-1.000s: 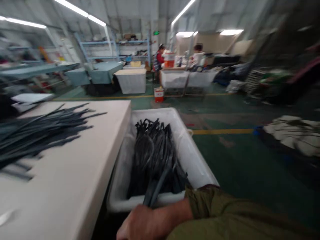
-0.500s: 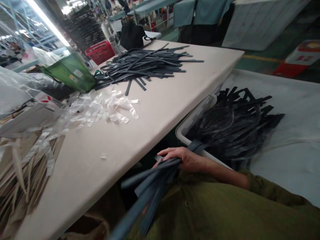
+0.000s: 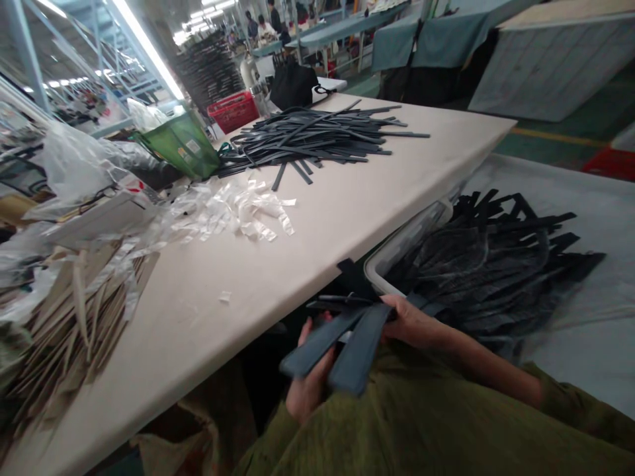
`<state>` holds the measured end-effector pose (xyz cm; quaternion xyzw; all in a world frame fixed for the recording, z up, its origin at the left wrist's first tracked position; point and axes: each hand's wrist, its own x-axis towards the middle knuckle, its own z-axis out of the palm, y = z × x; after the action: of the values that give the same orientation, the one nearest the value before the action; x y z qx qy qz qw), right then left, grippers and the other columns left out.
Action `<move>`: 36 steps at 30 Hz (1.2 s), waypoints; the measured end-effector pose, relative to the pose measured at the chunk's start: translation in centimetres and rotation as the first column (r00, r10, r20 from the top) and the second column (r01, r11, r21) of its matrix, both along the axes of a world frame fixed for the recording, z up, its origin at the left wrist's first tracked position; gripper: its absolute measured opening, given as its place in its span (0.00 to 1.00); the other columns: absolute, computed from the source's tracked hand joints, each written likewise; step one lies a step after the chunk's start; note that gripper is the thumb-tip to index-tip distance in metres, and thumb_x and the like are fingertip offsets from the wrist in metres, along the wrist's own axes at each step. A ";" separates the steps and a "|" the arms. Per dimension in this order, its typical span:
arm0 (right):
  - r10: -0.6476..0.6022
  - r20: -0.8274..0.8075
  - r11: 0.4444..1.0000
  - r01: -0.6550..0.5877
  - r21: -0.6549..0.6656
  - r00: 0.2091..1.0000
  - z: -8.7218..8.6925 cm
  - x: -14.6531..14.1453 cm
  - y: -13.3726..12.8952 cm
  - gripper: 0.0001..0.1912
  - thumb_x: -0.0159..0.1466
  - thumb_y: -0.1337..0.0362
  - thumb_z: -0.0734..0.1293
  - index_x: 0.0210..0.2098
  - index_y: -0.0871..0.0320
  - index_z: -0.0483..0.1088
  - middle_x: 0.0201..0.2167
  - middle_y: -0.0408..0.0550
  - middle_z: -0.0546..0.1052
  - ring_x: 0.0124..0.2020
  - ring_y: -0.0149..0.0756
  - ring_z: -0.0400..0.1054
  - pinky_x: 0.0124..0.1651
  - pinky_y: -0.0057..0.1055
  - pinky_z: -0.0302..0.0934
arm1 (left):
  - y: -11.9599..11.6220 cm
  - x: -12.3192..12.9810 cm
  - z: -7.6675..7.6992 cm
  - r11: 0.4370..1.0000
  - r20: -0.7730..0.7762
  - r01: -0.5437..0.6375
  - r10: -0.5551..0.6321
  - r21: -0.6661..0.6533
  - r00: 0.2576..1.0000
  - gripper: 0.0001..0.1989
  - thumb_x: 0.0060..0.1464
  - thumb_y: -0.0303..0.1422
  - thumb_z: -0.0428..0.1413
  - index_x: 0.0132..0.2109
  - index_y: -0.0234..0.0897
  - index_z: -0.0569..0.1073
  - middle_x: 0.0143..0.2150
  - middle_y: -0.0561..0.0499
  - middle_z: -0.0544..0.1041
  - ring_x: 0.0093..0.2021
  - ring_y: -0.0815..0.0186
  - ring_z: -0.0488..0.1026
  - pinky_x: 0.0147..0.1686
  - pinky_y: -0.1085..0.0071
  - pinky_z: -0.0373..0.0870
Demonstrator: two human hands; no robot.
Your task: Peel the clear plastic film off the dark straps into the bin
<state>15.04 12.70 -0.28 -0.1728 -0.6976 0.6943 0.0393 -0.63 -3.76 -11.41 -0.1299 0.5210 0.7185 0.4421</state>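
"How many hands do we count?"

"Two: one right hand point(image 3: 414, 324) and one left hand point(image 3: 308, 391), both reaching from olive sleeves point(image 3: 570, 403)."

"And the held strips point(image 3: 361, 350)?"

"We make out two broad dark ends pointing toward us; more lie behind, too overlapped for us to count. They sit between the hands, in front of the wearer's body, just beside the near edge of the one table point(image 3: 337, 211)."

"What else can we number?"

"On the table, one heap of dark strips point(image 3: 317, 135), one spread of clear scraps point(image 3: 248, 205) and one bundle of tan strips point(image 3: 89, 317). One green bag point(image 3: 178, 142) and one red basket point(image 3: 233, 111) stand toward the far side. To the right, we see one white tub point(image 3: 570, 363) with a pile of black strips point(image 3: 496, 277) inside."

"Now the fingers?"

"The right hand's are curled closed, pinching the strips near their upper part. The left hand's are partly bent, spread somewhat apart, and the strips cross in front of them. We see them touching or very near, but cannot tell whether they grip."
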 end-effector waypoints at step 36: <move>-0.550 -0.135 0.828 0.517 -0.216 0.824 1.7 1.6 3.4 0.21 0.54 0.53 0.76 0.39 0.64 0.80 0.14 0.38 0.68 0.17 0.26 0.60 0.19 0.23 0.54 | 2.8 2.9 7.5 0.565 -0.608 0.807 -0.705 -0.172 0.365 0.24 0.58 0.49 0.56 0.51 0.36 0.77 0.43 0.45 0.79 0.42 0.59 0.74 0.43 0.69 0.68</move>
<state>16.66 16.14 1.42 -0.2967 -0.5522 0.7254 0.2843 2.23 -0.93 -3.89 0.4014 0.5764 0.4706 0.5340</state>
